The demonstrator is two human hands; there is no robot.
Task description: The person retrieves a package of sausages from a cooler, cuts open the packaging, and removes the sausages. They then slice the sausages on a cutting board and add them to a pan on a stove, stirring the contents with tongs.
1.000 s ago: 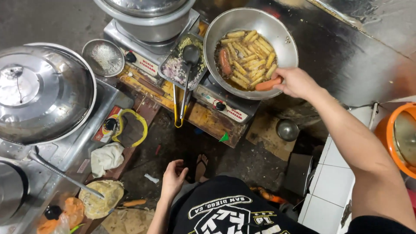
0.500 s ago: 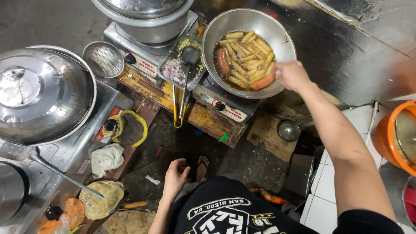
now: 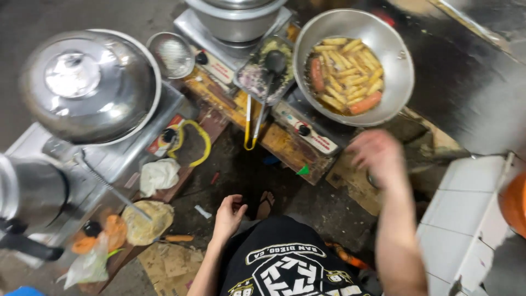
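Round steel frying pan, yellow fries and red sausages in oil: sat on right burner. My right hand hovered just below rim, blurred, grip state untellable. My left hand hung loosely curled, empty. Advisable: steady wrist, clear of oil.

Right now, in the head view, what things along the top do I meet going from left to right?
Large domed steel lid → small round strainer → flat tray with a dark ladle → wide frying pan of potato sticks and sausages.
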